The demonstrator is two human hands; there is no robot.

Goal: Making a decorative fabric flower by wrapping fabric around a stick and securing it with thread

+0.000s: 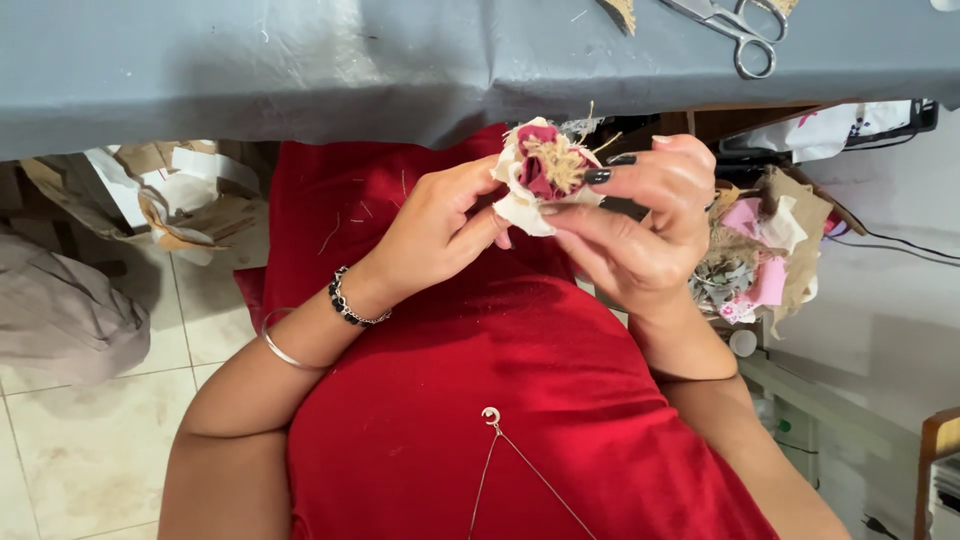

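red dress (500, 400) | both hands' fingers (470, 215) pinching fabric flower (545, 170) | scissors (735, 25) on table (300, 60)

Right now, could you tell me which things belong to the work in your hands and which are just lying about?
In hand:
- fabric flower, cream and dark red, frayed centre
- left hand and right hand, both gripping it

Lying about:
- scissors on the grey table
- fabric scraps at the right
- paper scraps on the floor
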